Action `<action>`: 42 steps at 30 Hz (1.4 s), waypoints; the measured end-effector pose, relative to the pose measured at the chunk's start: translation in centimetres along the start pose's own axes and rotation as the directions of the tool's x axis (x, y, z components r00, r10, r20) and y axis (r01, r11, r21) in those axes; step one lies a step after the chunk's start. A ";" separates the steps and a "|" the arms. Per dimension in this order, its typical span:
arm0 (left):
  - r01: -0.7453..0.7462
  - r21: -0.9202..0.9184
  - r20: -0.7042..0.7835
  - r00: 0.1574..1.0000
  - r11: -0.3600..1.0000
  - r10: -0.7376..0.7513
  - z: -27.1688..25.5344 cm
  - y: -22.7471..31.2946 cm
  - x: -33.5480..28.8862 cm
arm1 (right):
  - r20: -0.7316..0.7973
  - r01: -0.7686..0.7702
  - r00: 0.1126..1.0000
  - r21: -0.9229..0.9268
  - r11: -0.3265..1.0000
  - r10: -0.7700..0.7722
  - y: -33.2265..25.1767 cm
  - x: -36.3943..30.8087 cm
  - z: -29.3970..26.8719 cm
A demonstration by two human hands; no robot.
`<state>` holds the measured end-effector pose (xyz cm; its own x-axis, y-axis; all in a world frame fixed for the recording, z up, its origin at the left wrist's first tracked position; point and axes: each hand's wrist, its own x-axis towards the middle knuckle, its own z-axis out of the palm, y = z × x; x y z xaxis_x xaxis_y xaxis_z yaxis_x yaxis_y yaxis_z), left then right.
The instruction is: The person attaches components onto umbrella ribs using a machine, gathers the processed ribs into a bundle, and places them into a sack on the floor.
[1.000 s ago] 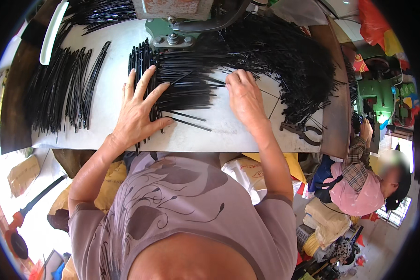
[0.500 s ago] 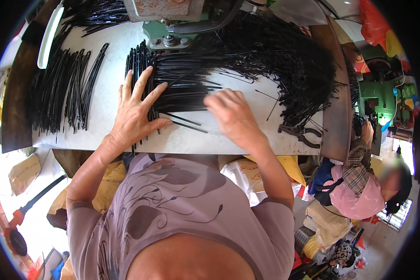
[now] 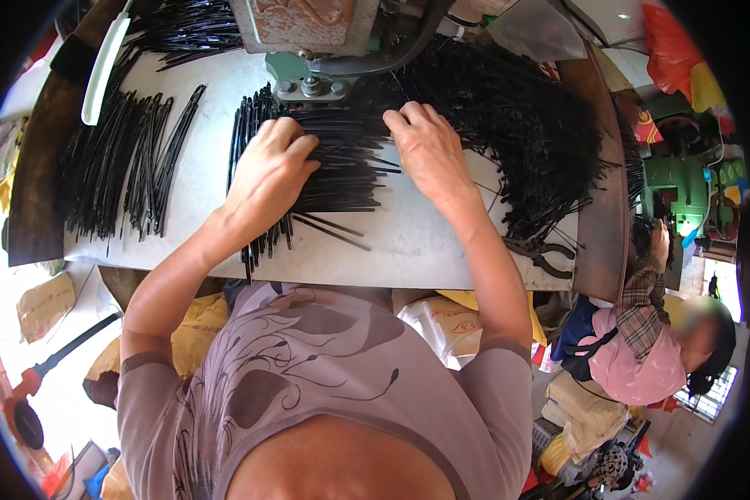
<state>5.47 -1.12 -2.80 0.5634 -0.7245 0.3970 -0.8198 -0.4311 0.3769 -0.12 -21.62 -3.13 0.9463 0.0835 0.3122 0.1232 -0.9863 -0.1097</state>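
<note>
Head view: hands (image 3: 268,171) curl over slim, glossy black strips (image 3: 342,171).

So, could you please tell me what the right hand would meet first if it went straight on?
Probably the heap of thin black strips, just beyond the right hand; depth is unclear, so it may already be touching some.

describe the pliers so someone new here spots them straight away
Find the pale worktop and go to its near right corner. By the near end of the heap of thin black strips lie dark pliers, set apart by two thick, curved, spread handles.
</note>
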 end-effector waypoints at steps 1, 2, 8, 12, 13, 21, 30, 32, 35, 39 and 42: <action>0.023 0.019 0.091 0.996 1.000 -0.025 0.6 -0.2 0.3 | 0.000 0.000 1.000 -0.003 1.000 0.000 0.0 0.0 -0.1; 0.044 0.039 0.181 0.982 0.998 -0.050 0.9 -0.4 0.6 | 0.023 0.015 1.000 -0.034 0.999 -0.015 0.1 -0.1 -0.3; -0.017 -0.023 0.099 0.995 1.000 0.019 1.3 -1.1 0.5 | 0.090 -0.035 0.995 -0.093 0.995 0.043 1.8 -2.5 -1.7; -0.030 -0.020 0.083 0.996 0.999 0.031 1.5 -0.8 0.4 | 0.125 -0.163 0.979 -0.010 0.986 0.163 3.0 -3.8 -2.6; -0.013 -0.014 0.082 0.996 1.000 0.014 1.5 -0.8 0.5 | 0.134 -0.209 0.970 0.034 0.977 0.203 3.3 -3.8 -2.9; 0.048 -0.156 0.023 0.999 0.987 -0.045 0.5 -0.5 1.1 | 0.219 -0.216 0.966 0.395 0.893 0.136 1.2 -3.3 -4.2; -0.085 -0.088 -0.057 0.995 0.992 0.080 0.0 -0.3 0.7 | 0.210 -0.168 0.977 0.617 0.768 0.045 -2.6 -0.9 -1.4; -0.087 -0.143 0.018 0.996 0.986 0.091 -0.2 -0.1 0.2 | 0.226 -0.225 0.970 0.694 0.684 0.090 -2.9 -0.6 -1.7; -0.079 -0.180 0.001 0.997 0.980 0.081 -0.2 -0.3 -0.1 | 0.195 -0.243 0.970 0.753 0.611 0.146 -2.9 -0.3 -1.9; 0.007 -0.271 -0.038 0.999 0.963 -0.019 -2.0 -0.2 0.5 | 0.093 -0.147 0.989 0.703 0.695 0.115 -2.1 -0.2 -3.4; -0.044 -0.241 -0.038 0.999 0.970 0.036 -2.4 0.5 0.8 | -0.054 0.098 0.995 0.523 0.846 -0.081 -2.2 0.3 -4.0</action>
<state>5.71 -0.63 -0.32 0.5368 -0.7189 0.4415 -0.7953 -0.2566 0.5492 -1.34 -19.96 1.00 0.9156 0.1552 0.3710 0.3530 -0.7522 -0.5564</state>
